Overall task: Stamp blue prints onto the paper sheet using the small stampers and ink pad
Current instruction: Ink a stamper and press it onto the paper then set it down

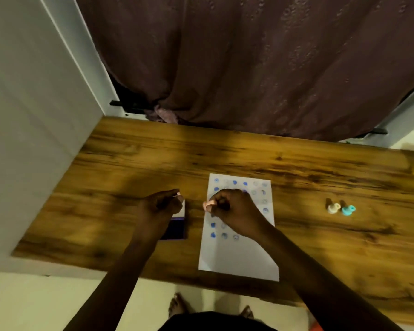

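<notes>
Head view: right hand [237, 211] fingers [219, 202] pinch pink stamper [207, 205] at paper sheet's [239, 259] 9 o'clock edge; left hand [161, 204] fingers closed on second pink piece [180, 196], over ink pad [176, 229] on surface [129, 163]. Step: likely between inking and printing. Next: press squarely on blank lower area.

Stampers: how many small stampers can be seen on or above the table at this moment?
3 for certain: a pink stamper in the right hand at the paper's left edge, and a cream stamper and teal stamper on the table, right. The left hand may hold another.
</notes>
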A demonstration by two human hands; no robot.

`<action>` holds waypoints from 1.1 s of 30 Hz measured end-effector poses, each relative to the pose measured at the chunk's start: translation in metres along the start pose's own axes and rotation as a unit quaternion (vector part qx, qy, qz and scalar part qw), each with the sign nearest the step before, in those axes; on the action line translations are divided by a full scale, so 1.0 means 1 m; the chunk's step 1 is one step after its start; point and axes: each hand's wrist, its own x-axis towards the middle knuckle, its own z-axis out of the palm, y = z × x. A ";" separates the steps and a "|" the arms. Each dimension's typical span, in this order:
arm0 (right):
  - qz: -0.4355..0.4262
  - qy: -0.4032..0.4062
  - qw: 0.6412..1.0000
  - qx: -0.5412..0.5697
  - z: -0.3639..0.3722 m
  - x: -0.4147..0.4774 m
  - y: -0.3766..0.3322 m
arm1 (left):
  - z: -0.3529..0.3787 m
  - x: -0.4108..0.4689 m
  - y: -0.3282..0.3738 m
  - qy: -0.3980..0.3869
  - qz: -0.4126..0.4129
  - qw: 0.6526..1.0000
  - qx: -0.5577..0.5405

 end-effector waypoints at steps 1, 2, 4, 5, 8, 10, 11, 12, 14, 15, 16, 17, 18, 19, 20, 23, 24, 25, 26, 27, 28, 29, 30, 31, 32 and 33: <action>-0.015 -0.017 1.000 -0.022 0.010 0.001 -0.007 | -0.010 -0.001 -0.002 0.006 -0.003 1.000 -0.006; -0.032 -0.030 0.998 -0.044 0.020 0.001 -0.013 | -0.019 -0.002 -0.006 0.011 -0.005 1.000 -0.005; -0.074 -0.036 0.993 -0.085 0.038 0.001 -0.021 | -0.033 -0.004 -0.012 0.022 -0.008 1.000 0.002; -0.089 -0.041 0.990 -0.103 0.049 0.002 -0.023 | -0.040 -0.005 -0.015 0.027 -0.010 1.000 0.006; -0.090 -0.088 0.978 -0.168 0.073 0.004 -0.026 | -0.056 -0.007 -0.019 0.037 -0.002 0.999 0.021; -0.100 -0.111 0.963 -0.224 0.085 0.005 -0.028 | -0.064 -0.007 -0.022 0.037 0.006 0.999 0.031; -0.108 -0.117 0.957 -0.244 0.089 0.006 -0.029 | -0.067 -0.007 -0.022 0.036 0.005 0.999 0.032; -0.115 -0.120 0.952 -0.256 0.092 0.007 -0.030 | -0.069 -0.007 -0.023 0.033 0.004 0.999 0.034; -0.128 -0.124 0.944 -0.278 0.097 0.009 -0.031 | -0.072 -0.006 -0.025 0.029 0.005 0.999 0.044; -0.134 -0.126 0.939 -0.290 0.100 0.010 -0.031 | -0.073 -0.006 -0.025 0.026 0.008 0.998 0.051; -0.139 -0.128 0.935 -0.300 0.102 0.011 -0.031 | -0.073 -0.005 -0.026 0.021 0.009 0.998 0.057; -0.140 -0.130 0.932 -0.308 0.104 0.011 -0.031 | -0.073 -0.005 -0.026 0.016 0.009 0.998 0.058; -0.137 -0.131 0.931 -0.313 0.106 0.012 -0.031 | -0.073 -0.005 -0.026 0.010 0.010 0.998 0.057; -0.132 -0.131 0.930 -0.316 0.109 0.012 -0.030 | -0.072 -0.004 -0.024 0.005 0.010 0.999 0.053; -0.128 -0.130 0.930 -0.318 0.111 0.012 -0.031 | -0.071 -0.003 -0.024 0.003 0.011 0.999 0.050; -0.109 -0.143 0.928 -0.327 0.117 0.012 -0.033 | -0.068 0.001 -0.027 0.004 0.001 0.999 0.043; -0.103 -0.150 0.925 -0.334 0.120 0.011 -0.033 | -0.066 0.003 -0.029 0.004 -0.005 0.999 0.043; -0.101 -0.152 0.922 -0.341 0.121 0.011 -0.034 | -0.066 0.004 -0.031 0.004 -0.008 0.999 0.042; -0.099 -0.152 0.921 -0.345 0.123 0.010 -0.035 | -0.066 0.004 -0.031 0.008 -0.011 0.999 0.041; -0.097 -0.149 0.920 -0.349 0.123 0.010 -0.036 | -0.065 0.005 -0.031 0.013 -0.014 0.999 0.039; -0.093 -0.147 0.919 -0.352 0.124 0.010 -0.037 | -0.065 0.005 -0.030 0.015 -0.017 0.999 0.040; -0.090 -0.147 0.918 -0.357 0.124 0.010 -0.038 | -0.064 0.005 -0.030 0.015 -0.017 0.999 0.043; -0.088 -0.148 0.917 -0.360 0.124 0.010 -0.039 | -0.064 0.005 -0.029 0.014 -0.019 0.999 0.045; -0.086 -0.149 0.918 -0.358 0.123 0.010 -0.040 | -0.063 0.004 -0.029 0.013 -0.023 0.999 0.045; -0.085 -0.150 0.920 -0.353 0.122 0.010 -0.042 | -0.063 0.004 -0.028 0.013 -0.025 0.999 0.045; -0.087 -0.151 0.921 -0.348 0.122 0.011 -0.043 | -0.062 0.004 -0.027 0.013 -0.026 0.999 0.045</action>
